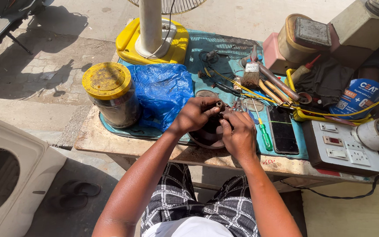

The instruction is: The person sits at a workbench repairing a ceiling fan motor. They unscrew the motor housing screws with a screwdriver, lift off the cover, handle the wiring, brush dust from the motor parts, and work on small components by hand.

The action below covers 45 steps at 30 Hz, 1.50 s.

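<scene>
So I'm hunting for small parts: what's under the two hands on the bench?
A dark round part lies under the left hand and right hand. Only its lower rim shows; the hands cover its middle.

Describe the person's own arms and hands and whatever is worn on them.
Both arms are bare from the frame's lower edge to the fingertips: no sleeves, gloves, watch or rings show on the left hand or the right hand. The forearms are lean and brightly sunlit. Below them show black-and-white checked cloth over the lap and a white garment.
</scene>
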{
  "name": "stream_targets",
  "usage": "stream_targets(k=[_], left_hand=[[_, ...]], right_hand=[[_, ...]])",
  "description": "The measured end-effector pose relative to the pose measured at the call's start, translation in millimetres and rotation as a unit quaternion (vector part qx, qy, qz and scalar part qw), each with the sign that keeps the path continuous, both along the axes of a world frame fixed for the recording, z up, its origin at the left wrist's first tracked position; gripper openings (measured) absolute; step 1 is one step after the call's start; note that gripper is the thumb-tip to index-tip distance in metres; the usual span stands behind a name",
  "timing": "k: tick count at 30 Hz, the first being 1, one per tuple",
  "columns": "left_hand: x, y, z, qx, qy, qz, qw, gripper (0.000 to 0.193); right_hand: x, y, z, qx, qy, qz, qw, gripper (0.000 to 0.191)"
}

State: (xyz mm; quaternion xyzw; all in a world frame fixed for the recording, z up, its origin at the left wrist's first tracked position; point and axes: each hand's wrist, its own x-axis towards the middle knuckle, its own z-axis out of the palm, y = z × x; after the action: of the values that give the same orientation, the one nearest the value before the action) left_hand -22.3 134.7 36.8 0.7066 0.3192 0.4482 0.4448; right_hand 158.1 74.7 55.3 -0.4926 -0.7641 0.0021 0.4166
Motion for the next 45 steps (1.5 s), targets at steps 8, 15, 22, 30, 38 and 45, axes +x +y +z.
stream_targets(k=[8,15,22,30,38,45], left_hand=[[0,-5,2,-0.005,0.007,0.005,1.0,0.023],[12,-37,15,0.234,0.114,0.232,0.937,0.051],[31,-55,5,0.322,0.285,0.104,0.897,0.048],[31,-45,-11,0.285,0.279,0.089,0.913,0.035],[23,-52,-25,0.302,0.294,0.127,0.898,0.05],[8,-72,-27,0.323,0.214,0.149,0.91,0.07]], right_hand=[[10,-24,9,-0.015,-0.001,0.011,1.0,0.015],[28,-50,0,-0.018,0.126,0.008,0.992,0.014],[44,-36,-13,-0.226,0.468,0.144,0.842,0.019],[77,-36,-20,-0.117,0.506,0.137,0.844,0.025],[66,-7,4,-0.116,0.338,0.077,0.931,0.019],[36,51,60,0.046,-0.188,0.278,0.941,0.049]])
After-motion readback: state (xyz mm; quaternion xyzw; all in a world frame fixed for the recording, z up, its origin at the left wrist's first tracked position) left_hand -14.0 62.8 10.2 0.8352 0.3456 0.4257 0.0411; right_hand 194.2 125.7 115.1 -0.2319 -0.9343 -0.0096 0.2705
